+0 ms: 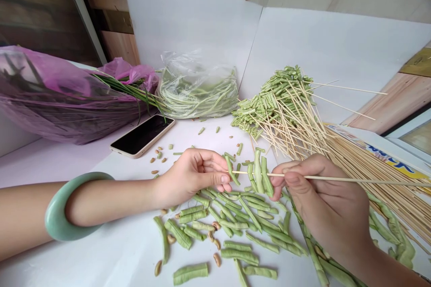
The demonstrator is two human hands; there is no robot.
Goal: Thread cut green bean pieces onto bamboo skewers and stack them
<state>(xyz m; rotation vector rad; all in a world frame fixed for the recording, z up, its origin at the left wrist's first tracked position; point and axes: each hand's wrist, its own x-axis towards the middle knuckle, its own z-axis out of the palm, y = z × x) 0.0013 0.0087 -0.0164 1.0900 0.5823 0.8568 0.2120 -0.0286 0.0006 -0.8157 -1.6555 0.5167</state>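
Observation:
My right hand (316,197) pinches a thin bamboo skewer (343,180) that runs level across the view. Several cut green bean pieces (258,171) are threaded crosswise on it, just left of my right fingers. At the skewer's tip, my left hand (205,171) has its thumb and fingers closed on one more bean piece (232,169), which the tip meets. Whether the tip passes through that piece is hard to make out. Loose cut bean pieces (235,219) lie in a spread on the white surface below both hands, with brown beans (217,259) among them.
Loaded bean skewers (286,94) are piled at the back right, with bare skewers (377,175) bundled on the right. A phone (143,135), a clear bag of long beans (198,92) and a purple bag (67,98) stand at the back left. White boards (191,22) form the back.

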